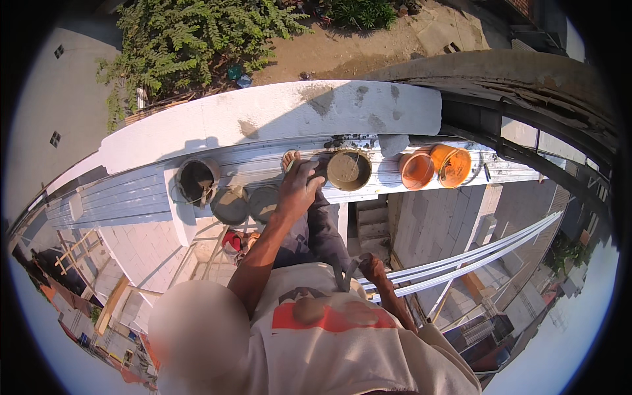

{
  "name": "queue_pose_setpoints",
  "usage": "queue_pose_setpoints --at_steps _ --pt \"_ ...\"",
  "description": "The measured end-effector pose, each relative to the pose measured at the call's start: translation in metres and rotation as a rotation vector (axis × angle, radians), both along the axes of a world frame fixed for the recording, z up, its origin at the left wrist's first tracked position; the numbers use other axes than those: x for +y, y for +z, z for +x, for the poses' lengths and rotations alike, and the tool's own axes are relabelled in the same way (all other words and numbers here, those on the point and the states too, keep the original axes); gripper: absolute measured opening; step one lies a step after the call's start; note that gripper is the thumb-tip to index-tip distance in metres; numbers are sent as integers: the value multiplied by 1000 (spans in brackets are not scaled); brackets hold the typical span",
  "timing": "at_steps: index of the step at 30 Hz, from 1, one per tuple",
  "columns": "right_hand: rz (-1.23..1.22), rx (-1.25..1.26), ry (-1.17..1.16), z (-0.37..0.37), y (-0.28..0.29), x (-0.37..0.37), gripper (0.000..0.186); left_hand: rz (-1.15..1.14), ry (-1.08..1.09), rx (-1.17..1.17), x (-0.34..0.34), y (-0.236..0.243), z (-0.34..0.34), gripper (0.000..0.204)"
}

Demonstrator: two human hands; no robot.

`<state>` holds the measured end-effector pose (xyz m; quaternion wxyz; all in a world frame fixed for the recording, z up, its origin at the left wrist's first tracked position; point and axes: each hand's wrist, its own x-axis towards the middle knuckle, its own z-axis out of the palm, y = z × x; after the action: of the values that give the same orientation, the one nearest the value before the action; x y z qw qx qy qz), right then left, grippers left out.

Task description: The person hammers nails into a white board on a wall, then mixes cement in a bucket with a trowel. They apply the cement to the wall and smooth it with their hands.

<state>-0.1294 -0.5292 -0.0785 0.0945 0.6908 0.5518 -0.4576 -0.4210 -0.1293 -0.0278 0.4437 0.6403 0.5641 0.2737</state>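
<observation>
My left hand (pixel 301 183) reaches forward over my dark-trousered leg (pixel 322 230), beside a sandalled foot (pixel 288 157) on the metal sheeting (pixel 240 178). Its fingers are curled; what they hold, if anything, is hard to make out. Just right of it stands a round bucket of grey mortar (pixel 349 170). Low at the right of my body, my right hand (pixel 372 268) is closed on a grey strip-like object (pixel 349 273). At the left stand a dark bucket (pixel 196 181) and two grey containers (pixel 229 204), partly behind my left arm.
A white block parapet (pixel 270 105) runs beyond the sheeting. Two orange buckets (pixel 449 164) stand at the right, near a dark beam (pixel 553 178). Long metal channels (pixel 461 257) slant over a drop to block walls (pixel 138 257). A yard (pixel 368 36) with plants lies below the parapet.
</observation>
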Motion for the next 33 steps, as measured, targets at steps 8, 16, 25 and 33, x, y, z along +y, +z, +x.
queue_pose_setpoints --at_steps 8,16,25,33 --pt "-493 185 -155 -32 38 30 31 -757 -164 538 -118 -92 -107 55" --pt "-386 194 -236 -46 34 48 35 -1014 -209 365 -115 -122 -134 68" --pt "353 190 -55 -83 32 1 41 -1006 -661 499 -64 -114 -110 88" --pt "-340 260 -998 -115 33 78 76 -843 -886 611 -3 -94 -81 82"
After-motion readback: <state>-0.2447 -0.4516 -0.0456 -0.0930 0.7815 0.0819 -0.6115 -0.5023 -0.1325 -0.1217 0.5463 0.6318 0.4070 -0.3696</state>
